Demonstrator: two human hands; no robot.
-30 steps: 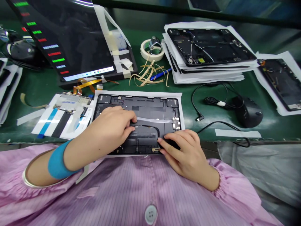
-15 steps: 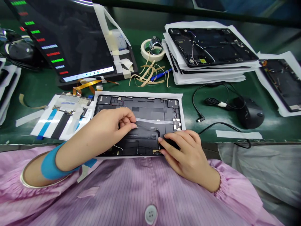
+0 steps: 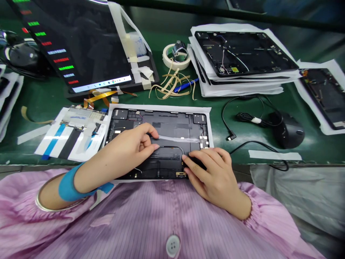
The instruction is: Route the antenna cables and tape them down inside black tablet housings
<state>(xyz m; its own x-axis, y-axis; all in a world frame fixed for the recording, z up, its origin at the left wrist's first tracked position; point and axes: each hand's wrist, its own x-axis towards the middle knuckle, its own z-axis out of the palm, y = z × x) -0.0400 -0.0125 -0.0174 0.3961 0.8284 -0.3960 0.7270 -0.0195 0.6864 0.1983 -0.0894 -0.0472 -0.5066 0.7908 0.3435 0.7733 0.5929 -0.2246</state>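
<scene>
A thin, rectangular black tablet casing (image 3: pixel 168 120) lies open on a sheet of white paper (image 3: pixel 161 107) at the near edge of the dark green counter (image 3: pixel 215 118), its inner side facing up. Both hands work over it, apart from each other. The left hand (image 3: pixel 136 144) reaches across from the left side, wrapped at the wrist by a bright blue band (image 3: pixel 68 185); its index finger and thumb point to the right with a narrow gap between their tips, while the other fingers curl inward. The thumb tip meets the left visible end of a slim, curved black cable (image 3: pixel 172 146), though whether the cable is pinched there or merely touched I cannot tell. The index fingertip is at the left visible end of a flat, translucent pale strip (image 3: pixel 179 139), which runs right to a small board with white squares (image 3: pixel 204 141). The right hand (image 3: pixel 214 172) rests over the casing's lower right corner, palm down, with its fingers loosely spread; its index fingertip touches the black cable beside the bend, and the thumb lies at the casing's near right edge, next to a small brownish-gold part (image 3: pixel 181 174). Left of the casing is a white-backed panel with blue and black stripes (image 3: pixel 75 133). To the right, well apart from the hands, sits a rounded black computer mouse (image 3: pixel 289 131).
</scene>
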